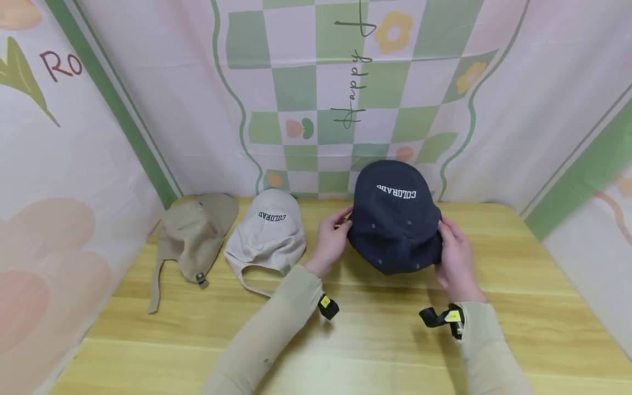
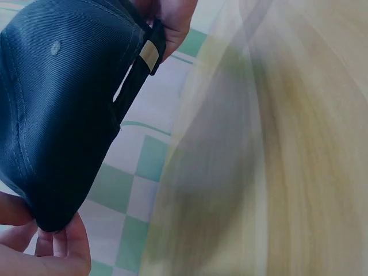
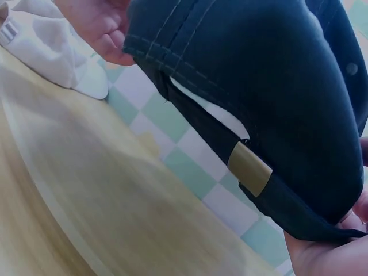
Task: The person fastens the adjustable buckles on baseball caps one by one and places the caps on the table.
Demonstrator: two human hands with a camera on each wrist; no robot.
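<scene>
A navy cap with white lettering is held above the table between both hands, its brim toward the back wall. My left hand pinches its left edge, and my right hand grips the right edge. In the left wrist view the cap hangs over the table, with the left hand at its lower edge. The right wrist view shows the back strap with a metal buckle and the right hand gripping beside it.
A light grey cap with dark lettering lies left of the hands. Farther left lies a khaki cap, its strap hanging loose toward the front. A patterned cloth hangs behind the wooden table.
</scene>
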